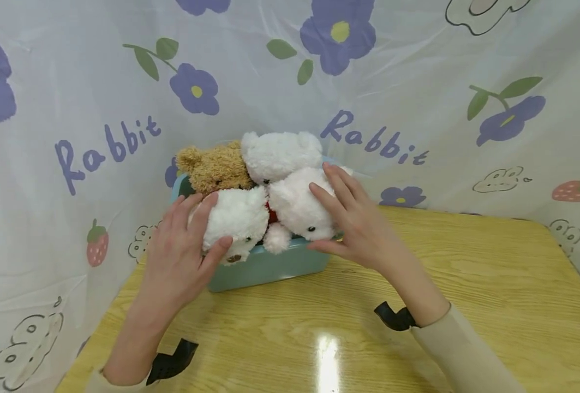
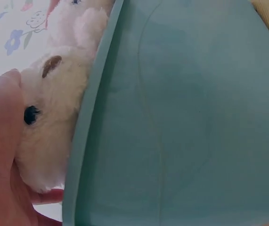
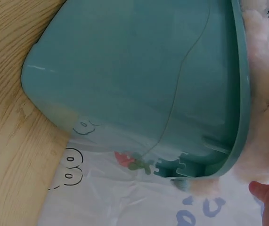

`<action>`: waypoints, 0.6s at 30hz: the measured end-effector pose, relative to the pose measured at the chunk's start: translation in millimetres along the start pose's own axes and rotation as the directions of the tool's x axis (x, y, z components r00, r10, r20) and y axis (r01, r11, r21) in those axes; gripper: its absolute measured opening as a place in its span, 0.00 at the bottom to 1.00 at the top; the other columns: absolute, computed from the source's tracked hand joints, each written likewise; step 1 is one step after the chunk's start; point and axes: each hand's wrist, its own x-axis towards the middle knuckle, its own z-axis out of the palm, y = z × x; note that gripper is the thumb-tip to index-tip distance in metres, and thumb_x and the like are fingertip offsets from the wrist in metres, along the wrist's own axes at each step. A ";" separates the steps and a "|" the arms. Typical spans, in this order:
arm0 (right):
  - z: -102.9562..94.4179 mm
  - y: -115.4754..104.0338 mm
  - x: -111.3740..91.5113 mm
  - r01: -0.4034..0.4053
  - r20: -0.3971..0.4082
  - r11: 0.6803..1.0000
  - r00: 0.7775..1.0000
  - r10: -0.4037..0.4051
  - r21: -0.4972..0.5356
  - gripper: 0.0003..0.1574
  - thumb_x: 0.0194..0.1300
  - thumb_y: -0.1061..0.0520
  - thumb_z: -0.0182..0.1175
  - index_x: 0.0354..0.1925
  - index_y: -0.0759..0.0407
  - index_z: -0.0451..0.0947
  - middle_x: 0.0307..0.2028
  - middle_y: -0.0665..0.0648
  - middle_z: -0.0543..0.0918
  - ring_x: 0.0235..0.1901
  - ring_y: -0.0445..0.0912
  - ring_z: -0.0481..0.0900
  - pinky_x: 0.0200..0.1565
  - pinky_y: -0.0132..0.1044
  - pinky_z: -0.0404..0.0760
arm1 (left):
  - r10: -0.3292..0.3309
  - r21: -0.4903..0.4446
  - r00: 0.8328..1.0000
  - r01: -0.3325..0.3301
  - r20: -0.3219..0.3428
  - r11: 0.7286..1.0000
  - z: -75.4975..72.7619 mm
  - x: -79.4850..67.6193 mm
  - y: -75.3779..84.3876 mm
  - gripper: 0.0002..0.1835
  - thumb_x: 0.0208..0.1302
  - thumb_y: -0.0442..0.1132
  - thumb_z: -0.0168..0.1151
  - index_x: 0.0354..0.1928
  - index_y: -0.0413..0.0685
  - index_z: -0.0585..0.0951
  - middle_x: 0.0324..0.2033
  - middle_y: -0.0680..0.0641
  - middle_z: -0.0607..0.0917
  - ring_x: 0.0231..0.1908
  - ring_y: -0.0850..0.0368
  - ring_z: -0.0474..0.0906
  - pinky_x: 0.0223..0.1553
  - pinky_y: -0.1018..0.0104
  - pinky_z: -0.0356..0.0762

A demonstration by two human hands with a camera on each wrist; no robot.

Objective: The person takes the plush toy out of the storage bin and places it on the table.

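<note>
Four plush teddy bears sit packed in a blue-green plastic bin (image 1: 270, 267), heads above its rim. My left hand (image 1: 174, 259) holds the white bear (image 1: 238, 218) at the front left by its head, the thumb beside its face and the fingers round the side. At the front right, my right hand (image 1: 358, 224) grips the head of the pale pinkish bear (image 1: 297, 202), fingers spread over the top and thumb below the face. Behind them are a brown bear (image 1: 218, 166) and another white bear (image 1: 282, 153). The left wrist view shows the left-hand bear's dark eye (image 2: 31, 114) right by my hand.
The bin stands on a wood-grain table (image 1: 417, 305), close to a hanging cloth (image 1: 250, 87) printed with flowers and "Rabbit". Black straps (image 1: 172, 361) show at both wrists. A pale paw (image 1: 276, 238) hangs over the bin's front rim.
</note>
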 end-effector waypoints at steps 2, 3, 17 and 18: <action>3.4 2.0 3.2 0.016 -0.005 1.000 1.000 -0.016 -0.004 0.59 0.68 0.25 0.57 0.77 0.60 0.53 0.72 0.77 0.58 0.73 0.68 0.56 0.70 0.60 0.60 | -0.009 -0.025 1.000 0.009 -0.003 1.000 1.6 -1.4 -1.0 0.44 0.75 0.73 0.31 0.76 0.48 0.66 0.65 0.31 0.71 0.68 0.29 0.64 0.59 0.30 0.66; 5.2 2.9 4.1 0.017 -0.010 1.000 1.000 -0.017 -0.002 0.60 0.65 0.25 0.61 0.76 0.61 0.54 0.72 0.76 0.59 0.73 0.68 0.57 0.69 0.59 0.62 | -0.011 -0.039 1.000 0.011 -0.007 0.999 2.3 -2.0 -1.6 0.44 0.75 0.73 0.31 0.76 0.48 0.66 0.65 0.31 0.71 0.67 0.30 0.65 0.59 0.31 0.67; 27.2 9.3 -6.9 -0.038 -0.159 0.998 0.986 0.044 0.042 0.61 0.37 0.53 0.83 0.66 0.59 0.62 0.63 0.71 0.68 0.61 0.68 0.67 0.62 0.63 0.69 | -0.059 -0.209 0.994 0.040 -0.087 0.977 16.8 -10.0 -3.6 0.43 0.75 0.73 0.32 0.75 0.49 0.68 0.64 0.31 0.70 0.57 0.30 0.71 0.53 0.34 0.62; 28.3 9.0 -8.1 -0.038 -0.177 0.998 0.983 0.045 0.043 0.60 0.37 0.53 0.83 0.66 0.59 0.63 0.63 0.71 0.69 0.61 0.68 0.68 0.61 0.63 0.69 | -0.069 -0.211 0.995 0.051 -0.076 0.976 16.9 -10.3 -3.3 0.44 0.74 0.74 0.32 0.75 0.50 0.68 0.64 0.31 0.70 0.57 0.30 0.70 0.54 0.32 0.61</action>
